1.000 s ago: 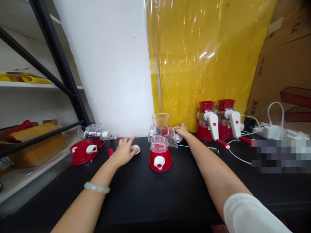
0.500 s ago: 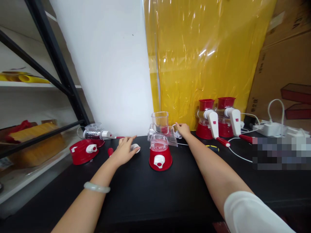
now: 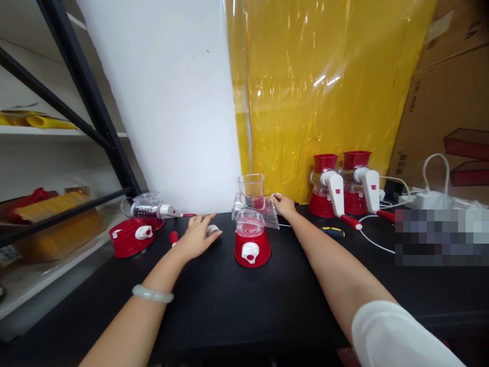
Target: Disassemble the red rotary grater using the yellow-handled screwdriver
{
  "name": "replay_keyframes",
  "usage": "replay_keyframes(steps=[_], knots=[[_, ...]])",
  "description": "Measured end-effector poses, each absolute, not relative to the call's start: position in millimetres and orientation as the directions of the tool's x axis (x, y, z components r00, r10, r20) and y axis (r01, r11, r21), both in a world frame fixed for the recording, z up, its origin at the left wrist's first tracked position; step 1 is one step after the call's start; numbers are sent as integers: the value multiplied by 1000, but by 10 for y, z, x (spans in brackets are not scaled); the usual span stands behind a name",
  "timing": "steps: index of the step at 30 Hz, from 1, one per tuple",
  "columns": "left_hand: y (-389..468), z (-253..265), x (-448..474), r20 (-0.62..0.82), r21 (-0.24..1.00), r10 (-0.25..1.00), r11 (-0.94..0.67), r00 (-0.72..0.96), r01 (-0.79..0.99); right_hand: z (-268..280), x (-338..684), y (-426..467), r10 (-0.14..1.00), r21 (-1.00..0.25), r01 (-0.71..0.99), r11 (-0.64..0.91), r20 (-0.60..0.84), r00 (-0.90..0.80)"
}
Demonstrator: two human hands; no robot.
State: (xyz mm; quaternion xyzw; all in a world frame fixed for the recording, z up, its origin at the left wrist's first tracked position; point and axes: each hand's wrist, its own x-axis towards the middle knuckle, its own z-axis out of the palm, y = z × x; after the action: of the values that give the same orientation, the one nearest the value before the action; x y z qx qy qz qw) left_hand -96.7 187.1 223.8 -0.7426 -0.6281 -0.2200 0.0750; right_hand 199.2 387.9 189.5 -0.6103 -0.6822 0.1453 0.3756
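A rotary grater with a red base and clear plastic body [image 3: 249, 232] stands upright in front of me. My right hand [image 3: 284, 205] is behind its right side, fingers closed at the pale rim of a grater drum, whose body is mostly hidden by the clear plastic and my fingers. My left hand [image 3: 197, 235] hovers low over the table with fingers stretched apart. Beneath it lies a crank handle with a white end [image 3: 213, 230] and a red grip [image 3: 173, 238]; I cannot tell whether my fingers touch it.
At the left are a red base [image 3: 132, 238] and a clear grater body with a metal drum [image 3: 147, 208]. Two assembled graters [image 3: 323, 196] stand at the right. Nearby lie a yellow-black tool [image 3: 333, 232], a white cable and a power strip [image 3: 426, 202]. A shelf rack borders the left.
My right hand has shifted slightly left, and the drum's metal surface that showed beside the clear body is now out of sight. My left hand has barely moved.
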Motion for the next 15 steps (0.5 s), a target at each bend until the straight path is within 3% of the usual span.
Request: replay_keyframes(steps=[15], knots=[[1844,2251,-940,424,189,894,-242,143,952,1905,1946,3855,940,-651,721,239,341,-4]])
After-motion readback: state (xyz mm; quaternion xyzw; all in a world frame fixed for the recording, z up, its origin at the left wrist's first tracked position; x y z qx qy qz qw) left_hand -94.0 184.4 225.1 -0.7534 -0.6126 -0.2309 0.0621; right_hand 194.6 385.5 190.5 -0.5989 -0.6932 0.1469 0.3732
